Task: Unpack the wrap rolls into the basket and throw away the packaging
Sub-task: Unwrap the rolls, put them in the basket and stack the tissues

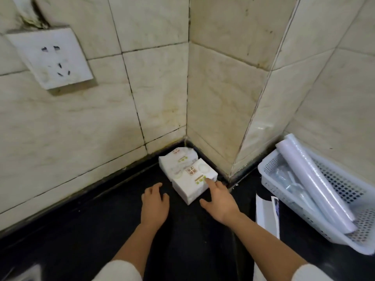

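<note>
A white perforated basket [269,180] sits at the right on the dark counter and holds long wrap rolls [312,179] lying diagonally. Flat white packaging [266,214] lies on the counter just left of the basket. In the tiled corner stand two white packs, the near pack [188,186] and a second pack [178,159] behind it. My right hand [218,197] is open, its fingertips touching the near pack's top right edge. My left hand [155,203] hovers open just left of that pack, holding nothing.
Tiled walls meet in a corner behind the packs, and a tiled pillar juts out between the packs and the basket. A white wall socket [50,57] is mounted at the upper left. The dark counter [91,230] stretches toward me.
</note>
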The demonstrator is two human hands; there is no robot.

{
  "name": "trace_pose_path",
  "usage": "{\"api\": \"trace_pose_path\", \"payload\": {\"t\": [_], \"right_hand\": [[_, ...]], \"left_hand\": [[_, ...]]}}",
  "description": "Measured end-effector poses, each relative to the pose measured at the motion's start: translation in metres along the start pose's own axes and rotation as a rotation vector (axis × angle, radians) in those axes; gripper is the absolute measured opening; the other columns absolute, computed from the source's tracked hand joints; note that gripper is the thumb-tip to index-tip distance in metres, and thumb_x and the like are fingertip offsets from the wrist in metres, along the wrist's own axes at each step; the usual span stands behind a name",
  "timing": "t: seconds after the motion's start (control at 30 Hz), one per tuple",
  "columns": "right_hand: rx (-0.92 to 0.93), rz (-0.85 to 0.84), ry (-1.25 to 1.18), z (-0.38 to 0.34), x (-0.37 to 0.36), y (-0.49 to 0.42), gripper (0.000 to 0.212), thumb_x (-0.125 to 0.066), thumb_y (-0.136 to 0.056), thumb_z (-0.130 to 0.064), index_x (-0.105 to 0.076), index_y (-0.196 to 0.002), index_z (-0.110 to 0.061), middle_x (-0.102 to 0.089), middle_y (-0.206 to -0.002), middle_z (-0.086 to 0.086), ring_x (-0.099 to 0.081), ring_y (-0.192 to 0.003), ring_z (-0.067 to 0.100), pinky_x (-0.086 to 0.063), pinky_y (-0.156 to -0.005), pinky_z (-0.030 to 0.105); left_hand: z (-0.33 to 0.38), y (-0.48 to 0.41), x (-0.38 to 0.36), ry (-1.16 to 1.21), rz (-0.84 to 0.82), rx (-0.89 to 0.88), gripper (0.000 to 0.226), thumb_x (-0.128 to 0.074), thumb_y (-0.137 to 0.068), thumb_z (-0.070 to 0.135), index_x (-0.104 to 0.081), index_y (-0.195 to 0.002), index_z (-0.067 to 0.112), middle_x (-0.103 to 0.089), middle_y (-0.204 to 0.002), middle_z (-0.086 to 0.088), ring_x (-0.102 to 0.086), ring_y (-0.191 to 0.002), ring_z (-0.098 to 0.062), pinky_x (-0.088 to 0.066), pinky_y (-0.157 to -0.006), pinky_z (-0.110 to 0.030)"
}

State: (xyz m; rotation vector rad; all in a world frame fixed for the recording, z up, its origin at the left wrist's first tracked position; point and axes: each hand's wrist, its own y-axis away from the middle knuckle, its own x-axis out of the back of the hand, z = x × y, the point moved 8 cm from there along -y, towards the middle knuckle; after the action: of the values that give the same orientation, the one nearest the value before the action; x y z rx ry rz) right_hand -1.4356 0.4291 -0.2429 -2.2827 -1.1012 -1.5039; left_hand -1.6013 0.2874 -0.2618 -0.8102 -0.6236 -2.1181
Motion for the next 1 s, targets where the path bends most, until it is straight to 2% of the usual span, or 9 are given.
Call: {"api": "trace_pose_path", "payload": {"t": [0.1, 0.23, 0.37, 0.47, 0.53, 0.6, 0.8, 0.87, 1.0], "right_hand": [[-0.007, 0.009, -0.009, 0.0, -0.011, -0.015, 0.081, -0.058, -0.088, -0.044, -0.009, -0.152, -0.033, -0.032, -0.152, 0.006, -0.034, -0.136, 0.027, -0.042, -0.104, 0.045], [-0.023, 0.057, -0.066, 0.011, -0.022, -0.027, 0.07, -0.056, -0.089, -0.047, -0.021, -0.148, -0.035, -0.043, -0.145, 0.004, -0.044, -0.129, 0.022, -0.046, -0.098, 0.038], [0.003, 0.127, -0.117, 0.018, -0.026, -0.027, 0.065, -0.057, -0.089, -0.048, -0.026, -0.145, -0.04, -0.051, -0.136, -0.002, -0.055, -0.117, 0.013, -0.047, -0.086, 0.027], [0.027, 0.169, -0.085, 0.019, -0.027, -0.026, 0.065, -0.054, -0.089, -0.05, -0.024, -0.146, -0.041, -0.051, -0.133, -0.005, -0.058, -0.109, 0.011, -0.045, -0.076, 0.022], [0.05, 0.184, -0.065, 0.017, -0.028, -0.026, 0.066, -0.052, -0.089, -0.05, -0.023, -0.147, -0.039, -0.049, -0.136, -0.006, -0.055, -0.114, 0.01, -0.05, -0.08, 0.025], [0.067, 0.194, -0.076, 0.013, -0.028, -0.029, 0.065, -0.053, -0.09, -0.048, -0.024, -0.147, -0.037, -0.047, -0.139, -0.006, -0.052, -0.12, 0.01, -0.051, -0.086, 0.029], [0.101, 0.235, -0.161, -0.017, -0.024, -0.066, 0.056, -0.054, -0.092, -0.042, -0.03, -0.142, -0.035, -0.046, -0.138, -0.002, -0.053, -0.118, 0.017, -0.052, -0.083, 0.037], [0.099, 0.259, -0.194, -0.028, -0.023, -0.082, 0.053, -0.056, -0.093, -0.037, -0.031, -0.139, -0.034, -0.047, -0.134, -0.002, -0.055, -0.114, 0.018, -0.053, -0.081, 0.038], [-0.015, 0.304, -0.302, -0.031, -0.023, -0.108, 0.04, -0.063, -0.089, -0.034, -0.036, -0.118, -0.027, -0.054, -0.119, -0.005, -0.059, -0.1, 0.016, -0.053, -0.077, 0.038]], "left_hand": [[0.003, -0.038, -0.001, 0.008, -0.031, -0.057, 0.047, -0.044, -0.097, 0.028, -0.033, -0.142, 0.027, -0.044, -0.134, -0.01, -0.053, -0.112, -0.025, -0.049, -0.09, -0.039], [0.02, -0.078, -0.008, 0.032, -0.062, -0.21, 0.046, -0.05, -0.094, 0.035, -0.039, -0.138, 0.033, -0.053, -0.108, -0.003, -0.057, -0.09, -0.017, -0.048, -0.076, -0.031], [0.015, -0.105, -0.021, -0.058, -0.139, -0.214, 0.039, -0.054, -0.091, 0.037, -0.054, -0.129, 0.026, -0.067, -0.105, -0.007, -0.063, -0.095, -0.022, -0.051, -0.08, -0.032], [0.019, -0.115, -0.018, -0.046, -0.094, -0.27, 0.028, -0.055, -0.091, 0.037, -0.059, -0.114, 0.021, -0.069, -0.092, -0.004, -0.065, -0.085, -0.022, -0.052, -0.073, -0.033], [0.025, -0.117, -0.01, 0.054, -0.049, -0.299, 0.024, -0.054, -0.092, 0.038, -0.058, -0.108, 0.021, -0.065, -0.081, 0.002, -0.066, -0.077, -0.018, -0.054, -0.07, -0.035], [0.029, -0.119, -0.001, 0.143, -0.029, -0.312, 0.024, -0.053, -0.092, 0.041, -0.056, -0.108, 0.025, -0.063, -0.082, 0.008, -0.066, -0.075, -0.012, -0.056, -0.069, -0.035], [0.044, -0.113, 0.037, 0.267, 0.031, -0.403, 0.012, -0.054, -0.086, 0.05, -0.052, -0.098, 0.047, -0.065, -0.077, 0.016, -0.063, -0.075, 0.004, -0.048, -0.06, -0.009], [0.047, -0.113, 0.045, 0.232, 0.049, -0.42, 0.011, -0.053, -0.087, 0.049, -0.049, -0.097, 0.052, -0.063, -0.076, 0.019, -0.061, -0.078, 0.009, -0.045, -0.056, -0.007], [0.045, -0.116, 0.045, 0.201, 0.054, -0.421, 0.02, -0.054, -0.09, 0.044, -0.056, -0.108, 0.037, -0.063, -0.081, 0.018, -0.061, -0.075, 0.005, -0.042, -0.058, -0.012]]}}
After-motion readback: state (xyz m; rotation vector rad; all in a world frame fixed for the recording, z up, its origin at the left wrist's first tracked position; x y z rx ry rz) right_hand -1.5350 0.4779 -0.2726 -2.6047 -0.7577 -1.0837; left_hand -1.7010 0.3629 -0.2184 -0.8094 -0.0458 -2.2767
